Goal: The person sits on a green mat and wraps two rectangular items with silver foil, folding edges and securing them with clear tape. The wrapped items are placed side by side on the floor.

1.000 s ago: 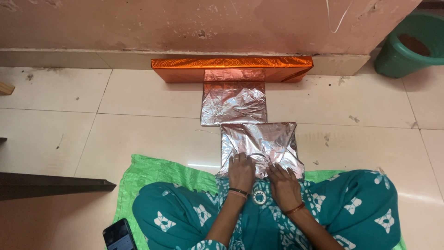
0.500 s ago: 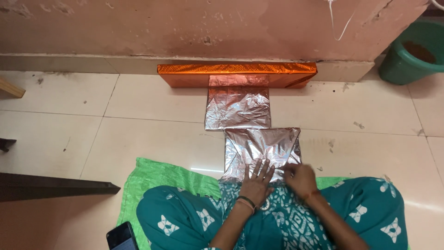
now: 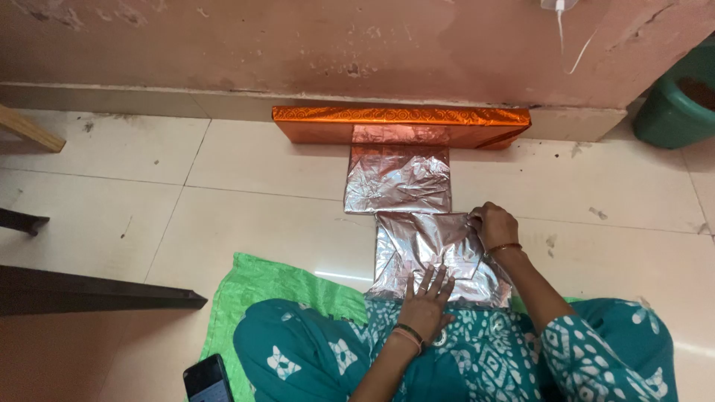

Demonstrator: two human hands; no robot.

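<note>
The silver-wrapped parcel (image 3: 436, 257) lies flat on the tiled floor (image 3: 246, 201) just ahead of the seated person's knees, its near edge touching the green mat (image 3: 253, 286). It is pinned near that edge by the left hand (image 3: 428, 301), which is spread flat with the fingers apart and pressed down on the foil, closed on nothing. The far right corner is pinched by the right hand (image 3: 491, 223), whose fingertips are drawn together on a fold of the wrapping. The fold in hand is judged to go best if the flat palm is kept firmly down, so that the parcel is not dragged toward the pinching hand, and if the foil at the corner is drawn taut before it is creased, since the sheet is already badly wrinkled and tears easily. The crease should be run outward from the pinch along the edge, not pressed in one spot. Just beyond the pinched corner a second silver parcel (image 3: 398, 179) is laid, its near edge touching or almost touching the first, and past that an orange-wrapped box (image 3: 402, 125) is set against the wall (image 3: 335, 45). What is inside the wrapping cannot be seen, and whether tape is held under the right fingertips cannot be told. The green bucket (image 3: 681, 97) is cut off at the right edge, a phone (image 3: 207, 380) at the bottom edge, and the dark plank (image 3: 89, 290) at the left.
</note>
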